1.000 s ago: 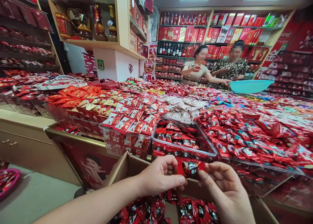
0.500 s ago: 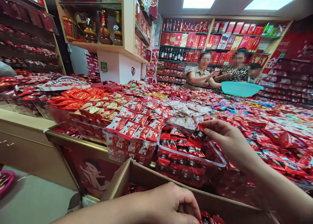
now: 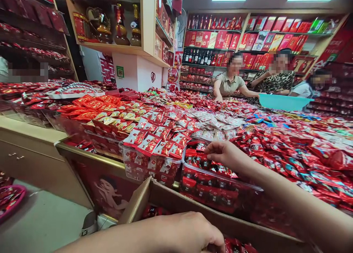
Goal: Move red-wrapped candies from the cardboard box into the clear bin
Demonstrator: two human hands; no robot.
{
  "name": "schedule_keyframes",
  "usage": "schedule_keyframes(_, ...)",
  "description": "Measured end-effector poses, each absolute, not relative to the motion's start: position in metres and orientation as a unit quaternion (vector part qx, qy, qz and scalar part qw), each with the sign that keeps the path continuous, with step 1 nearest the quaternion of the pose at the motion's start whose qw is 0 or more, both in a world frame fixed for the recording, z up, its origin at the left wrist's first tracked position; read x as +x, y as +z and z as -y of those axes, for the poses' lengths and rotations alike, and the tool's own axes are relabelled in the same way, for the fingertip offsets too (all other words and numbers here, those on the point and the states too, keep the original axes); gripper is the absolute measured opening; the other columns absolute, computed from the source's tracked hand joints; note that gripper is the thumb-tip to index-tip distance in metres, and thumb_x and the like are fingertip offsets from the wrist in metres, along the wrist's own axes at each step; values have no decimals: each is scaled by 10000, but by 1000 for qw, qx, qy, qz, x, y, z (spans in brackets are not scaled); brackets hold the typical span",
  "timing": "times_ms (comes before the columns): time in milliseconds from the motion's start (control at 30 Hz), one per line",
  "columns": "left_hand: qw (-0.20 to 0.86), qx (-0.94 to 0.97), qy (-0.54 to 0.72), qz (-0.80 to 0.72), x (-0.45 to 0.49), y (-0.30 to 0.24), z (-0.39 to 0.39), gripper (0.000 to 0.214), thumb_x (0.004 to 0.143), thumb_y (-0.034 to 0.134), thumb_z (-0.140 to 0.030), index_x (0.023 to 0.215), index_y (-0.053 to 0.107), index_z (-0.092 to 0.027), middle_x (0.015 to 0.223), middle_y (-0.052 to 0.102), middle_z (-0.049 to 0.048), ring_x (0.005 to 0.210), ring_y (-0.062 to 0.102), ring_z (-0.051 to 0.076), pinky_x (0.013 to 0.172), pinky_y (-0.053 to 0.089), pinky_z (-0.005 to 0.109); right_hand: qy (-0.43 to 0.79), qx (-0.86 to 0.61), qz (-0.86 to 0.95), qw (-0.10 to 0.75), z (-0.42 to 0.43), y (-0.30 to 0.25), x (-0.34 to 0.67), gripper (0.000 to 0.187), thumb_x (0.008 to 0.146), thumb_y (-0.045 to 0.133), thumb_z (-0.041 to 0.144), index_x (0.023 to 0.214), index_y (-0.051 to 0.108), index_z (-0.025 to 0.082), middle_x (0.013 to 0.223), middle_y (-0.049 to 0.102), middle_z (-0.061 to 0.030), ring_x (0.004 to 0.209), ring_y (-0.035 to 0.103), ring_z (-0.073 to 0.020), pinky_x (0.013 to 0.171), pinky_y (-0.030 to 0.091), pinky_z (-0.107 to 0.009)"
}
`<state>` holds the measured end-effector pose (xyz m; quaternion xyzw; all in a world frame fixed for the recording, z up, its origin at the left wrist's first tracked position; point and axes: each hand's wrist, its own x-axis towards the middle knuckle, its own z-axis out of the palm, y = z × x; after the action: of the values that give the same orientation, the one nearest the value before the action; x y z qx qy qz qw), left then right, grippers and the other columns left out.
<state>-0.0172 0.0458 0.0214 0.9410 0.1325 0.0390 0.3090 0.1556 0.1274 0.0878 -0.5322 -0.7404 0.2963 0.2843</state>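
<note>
The two hands have parted: a second ago they held one small packet between them, in front of the clear bin, and now the right hand reaches in over that bin's right side. Its fingers point down among the red-and-black packets lying inside; half a second ago they visibly pinched one there, but from here I cannot tell whether anything is left between them. The left hand is down over the cardboard carton, just in front of the bin, fingers curled under and their tips hidden, so I cannot tell what they grip. More of the packets show in the carton. To me, the work now looks split between carton and bin. Well beyond the bin, a co-worker has lowered an arm to the sweets, near a turquoise basin.
</note>
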Motion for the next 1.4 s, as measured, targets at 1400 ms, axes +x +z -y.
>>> schedule_keyframes(1400,245,950,-35,-192,-14,28,-44,195,705,509,-225,876,604,-217,761,653,-8,634,571,121,503,362,180,339,-498,781,167,-125,81,160,107,624,556,191,725,577,164,635,614,4,566,528,-119,528,404,-222)
